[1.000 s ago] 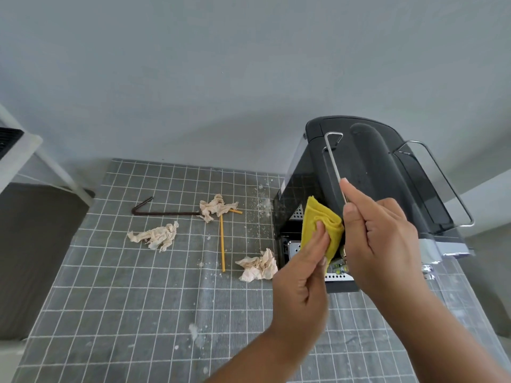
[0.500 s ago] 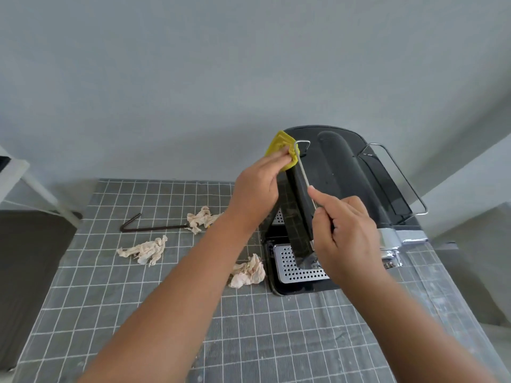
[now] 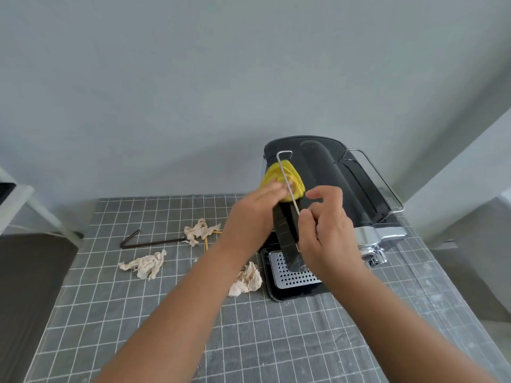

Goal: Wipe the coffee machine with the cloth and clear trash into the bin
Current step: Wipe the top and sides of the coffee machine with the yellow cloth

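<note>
Left hand (image 3: 257, 205) presses the folded yellow cloth (image 3: 293, 179) onto the black coffee machine (image 3: 329, 172); right hand (image 3: 323, 230) pinches its thin wire rail (image 3: 286, 178). Wiping appears underway. Three crumpled tissues (image 3: 146, 265) lie uncleared on the grey gridded tablecloth (image 3: 110, 299); no bin visible.

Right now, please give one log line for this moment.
left hand: wiping coffee machine top with yellow cloth | right hand: holding wire rail | tissues: on table

Two bare arms are seen, coming up from six o'clock. No sleeves are worn on them. The left hand (image 3: 255, 214) and the right hand (image 3: 326, 230) are bare too, with short nails.
</note>
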### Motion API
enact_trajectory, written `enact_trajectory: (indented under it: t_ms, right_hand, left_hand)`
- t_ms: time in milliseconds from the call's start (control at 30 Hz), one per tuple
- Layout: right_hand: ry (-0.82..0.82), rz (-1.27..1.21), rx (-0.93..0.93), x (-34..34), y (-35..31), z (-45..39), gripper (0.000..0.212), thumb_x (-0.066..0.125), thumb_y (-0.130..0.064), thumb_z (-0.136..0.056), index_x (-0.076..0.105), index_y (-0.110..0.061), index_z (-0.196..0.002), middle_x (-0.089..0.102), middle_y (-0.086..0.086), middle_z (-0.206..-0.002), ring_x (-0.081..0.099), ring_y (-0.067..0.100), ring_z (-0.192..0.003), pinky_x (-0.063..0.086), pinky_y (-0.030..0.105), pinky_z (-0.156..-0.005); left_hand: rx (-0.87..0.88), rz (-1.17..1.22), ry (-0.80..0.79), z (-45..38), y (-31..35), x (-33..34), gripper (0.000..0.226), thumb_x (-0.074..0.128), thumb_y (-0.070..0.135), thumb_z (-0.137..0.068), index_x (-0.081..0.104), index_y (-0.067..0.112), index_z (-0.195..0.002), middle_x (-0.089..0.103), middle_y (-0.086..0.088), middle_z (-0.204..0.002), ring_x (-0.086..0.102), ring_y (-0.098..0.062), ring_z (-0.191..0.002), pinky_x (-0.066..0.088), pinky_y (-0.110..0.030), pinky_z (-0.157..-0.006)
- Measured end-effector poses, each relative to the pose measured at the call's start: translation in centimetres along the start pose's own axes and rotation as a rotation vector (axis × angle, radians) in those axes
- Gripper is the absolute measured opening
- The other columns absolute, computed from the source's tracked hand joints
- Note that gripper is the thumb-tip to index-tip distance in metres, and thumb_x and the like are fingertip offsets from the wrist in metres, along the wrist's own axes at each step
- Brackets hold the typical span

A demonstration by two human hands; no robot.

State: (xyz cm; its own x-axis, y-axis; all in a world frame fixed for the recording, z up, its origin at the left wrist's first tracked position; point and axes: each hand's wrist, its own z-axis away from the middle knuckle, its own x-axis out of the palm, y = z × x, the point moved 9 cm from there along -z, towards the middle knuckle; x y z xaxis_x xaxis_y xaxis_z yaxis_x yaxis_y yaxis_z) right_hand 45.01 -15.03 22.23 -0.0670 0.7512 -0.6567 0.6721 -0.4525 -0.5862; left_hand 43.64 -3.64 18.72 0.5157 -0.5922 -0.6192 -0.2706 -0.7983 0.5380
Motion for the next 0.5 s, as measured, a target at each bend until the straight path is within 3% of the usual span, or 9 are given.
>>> enact_trajectory:
  t_ms: [167,300,367,433,500]
  right_hand:
    - [0.015,-0.020,-0.029,-0.2,0.0,0.3,0.023,0.036,-0.007,-0.090,0.029,-0.025,-0.102,0.047,0.004,-0.052,0.047,0.015,-0.051,0.029,0.013,-0.060]
    - [0.100,-0.103,0.000,-1.9,-0.1,0.2,0.031,0.041,-0.006,-0.087,0.030,-0.025,-0.109,0.054,0.006,-0.085,0.051,0.011,-0.062,0.038,0.011,-0.061]
    - [0.182,-0.056,0.079,-4.8,1.0,-0.2,0.036,0.046,-0.008,-0.084,0.036,-0.025,-0.114,0.053,0.005,-0.102,0.054,0.014,-0.081,0.043,0.021,-0.075]
    - [0.272,0.186,0.150,-8.7,3.0,-1.0,0.038,0.044,-0.013,-0.079,0.046,-0.019,-0.116,0.055,0.007,-0.109,0.047,0.025,-0.100,0.036,0.032,-0.091]
    - [0.211,0.355,0.325,-11.3,6.9,-2.1,0.043,0.042,-0.017,-0.080,0.051,-0.016,-0.122,0.054,0.010,-0.120,0.038,0.026,-0.113,0.027,0.036,-0.101]
  left_hand:
    - [-0.109,-0.093,-0.021,-3.9,-4.1,0.8,0.041,0.046,-0.007,-0.088,0.068,0.011,-0.118,0.067,-0.006,-0.124,0.062,-0.026,-0.113,0.052,-0.044,-0.092]
    - [-0.086,-0.121,0.021,-2.7,-2.9,0.3,0.037,0.050,-0.008,-0.088,0.070,0.009,-0.114,0.069,-0.004,-0.119,0.063,-0.026,-0.106,0.049,-0.039,-0.093]
    - [-0.038,-0.106,0.027,-1.1,-1.3,0.2,0.037,0.053,-0.012,-0.086,0.071,0.009,-0.111,0.070,-0.003,-0.116,0.064,-0.024,-0.103,0.049,-0.037,-0.094]
    - [-0.012,-0.047,0.031,0.7,0.6,0.0,0.039,0.052,-0.013,-0.085,0.071,0.009,-0.110,0.070,-0.002,-0.116,0.062,-0.022,-0.104,0.048,-0.033,-0.096]
    - [0.011,-0.010,0.038,2.4,2.3,-0.2,0.037,0.047,-0.006,-0.087,0.071,0.009,-0.111,0.070,-0.002,-0.115,0.061,-0.022,-0.106,0.046,-0.032,-0.098]
